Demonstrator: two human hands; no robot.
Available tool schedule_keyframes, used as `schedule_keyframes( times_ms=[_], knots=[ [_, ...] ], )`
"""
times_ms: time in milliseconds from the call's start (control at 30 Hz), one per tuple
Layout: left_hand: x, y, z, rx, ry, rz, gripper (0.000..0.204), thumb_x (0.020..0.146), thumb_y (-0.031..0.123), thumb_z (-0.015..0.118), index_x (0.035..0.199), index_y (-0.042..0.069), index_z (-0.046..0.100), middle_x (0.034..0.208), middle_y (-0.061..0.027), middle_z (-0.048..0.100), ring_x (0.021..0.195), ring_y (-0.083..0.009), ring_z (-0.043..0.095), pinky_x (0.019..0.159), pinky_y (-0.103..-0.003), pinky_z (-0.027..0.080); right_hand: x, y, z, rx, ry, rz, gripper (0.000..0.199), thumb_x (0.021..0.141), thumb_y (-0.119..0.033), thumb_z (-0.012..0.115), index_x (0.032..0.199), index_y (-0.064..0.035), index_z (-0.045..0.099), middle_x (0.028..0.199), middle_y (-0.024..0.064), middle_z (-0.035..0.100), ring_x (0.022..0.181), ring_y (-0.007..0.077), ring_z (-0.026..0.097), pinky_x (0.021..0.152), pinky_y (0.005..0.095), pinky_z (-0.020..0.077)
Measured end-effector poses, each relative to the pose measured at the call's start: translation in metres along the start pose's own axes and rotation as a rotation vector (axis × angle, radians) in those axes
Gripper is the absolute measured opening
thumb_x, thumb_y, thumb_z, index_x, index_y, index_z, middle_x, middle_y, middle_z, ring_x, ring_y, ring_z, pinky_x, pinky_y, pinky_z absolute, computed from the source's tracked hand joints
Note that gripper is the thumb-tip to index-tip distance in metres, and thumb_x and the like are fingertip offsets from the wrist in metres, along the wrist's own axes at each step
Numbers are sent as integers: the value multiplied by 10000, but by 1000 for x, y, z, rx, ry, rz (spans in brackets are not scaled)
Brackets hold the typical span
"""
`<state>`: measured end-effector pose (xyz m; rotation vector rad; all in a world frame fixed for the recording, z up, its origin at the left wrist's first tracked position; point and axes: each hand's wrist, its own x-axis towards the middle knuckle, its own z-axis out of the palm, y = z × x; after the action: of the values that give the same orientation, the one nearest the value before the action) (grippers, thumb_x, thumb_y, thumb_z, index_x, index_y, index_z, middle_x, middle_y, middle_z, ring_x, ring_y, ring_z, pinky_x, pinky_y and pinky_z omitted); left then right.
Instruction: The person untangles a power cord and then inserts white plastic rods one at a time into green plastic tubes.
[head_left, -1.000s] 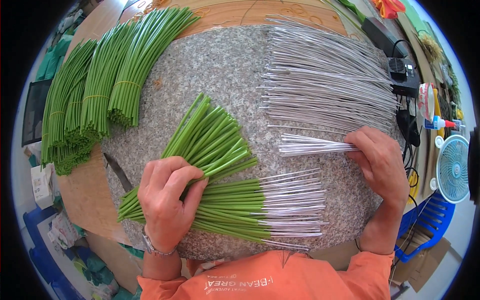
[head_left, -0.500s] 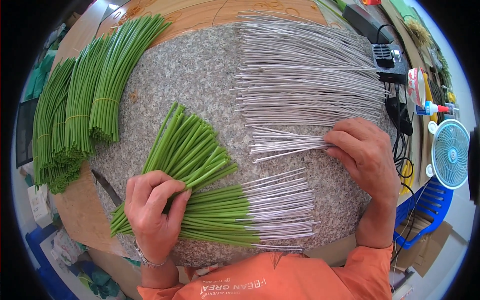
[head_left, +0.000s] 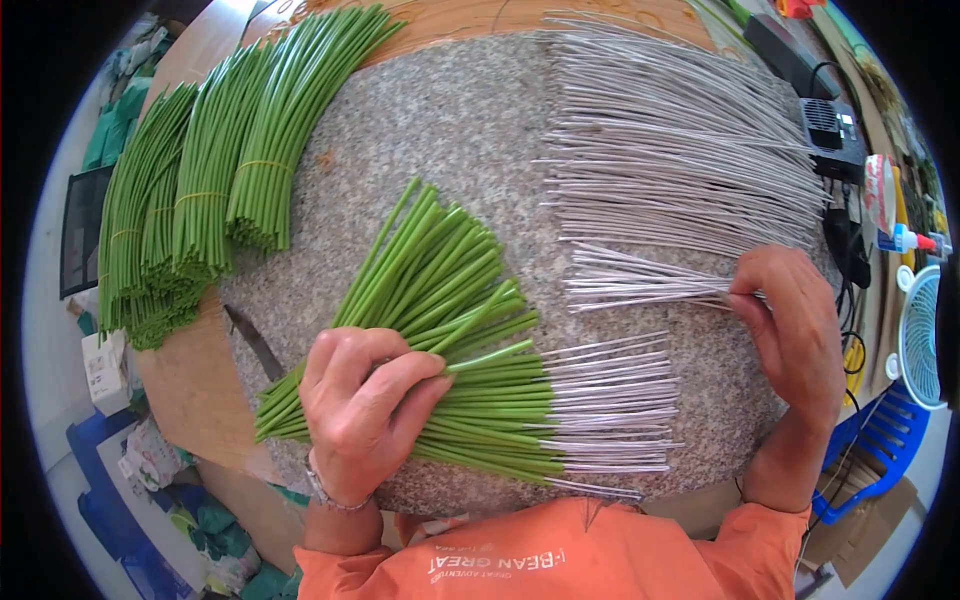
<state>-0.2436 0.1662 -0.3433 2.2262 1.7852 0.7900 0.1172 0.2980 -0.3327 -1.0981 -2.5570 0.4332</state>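
A: What grips the fanned green plastic tubes (head_left: 440, 290) at centre frame?
B: The left hand (head_left: 360, 410) clenches them; the right hand (head_left: 795, 330) pinches thin white wires (head_left: 640, 285) at centre right on the speckled granite slab (head_left: 440, 130)

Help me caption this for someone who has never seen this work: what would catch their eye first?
Probably the fan of green tubes spreading across the grey stone slab, pinned at its near end by the left hand. Next, the broad spread of thin white wires on the right half, where the right hand pinches a small bunch of wires. Tied bundles of green tubes lie along the far left.
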Motion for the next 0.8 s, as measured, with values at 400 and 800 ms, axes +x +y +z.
schedule_keyframes(
  times_ms=[400,800],
  knots=[
    [0,-1,-2,33,-59,3,289,723,55,931,978,117,809,901,-31,669,782,-258,629,676,-399,493,-1,-30,0,265,-54,-101,349,786,-65,711,1119,-28,808,817,93,663,692,265,685,549,377,509],
    [0,1,-2,27,-47,-7,285,707,50,927,958,114,811,893,-34,672,780,-264,631,678,-397,493,-3,-25,10,292,-84,-88,378,781,-42,772,1154,-64,832,842,83,689,721,260,704,590,370,513]
  ],
)
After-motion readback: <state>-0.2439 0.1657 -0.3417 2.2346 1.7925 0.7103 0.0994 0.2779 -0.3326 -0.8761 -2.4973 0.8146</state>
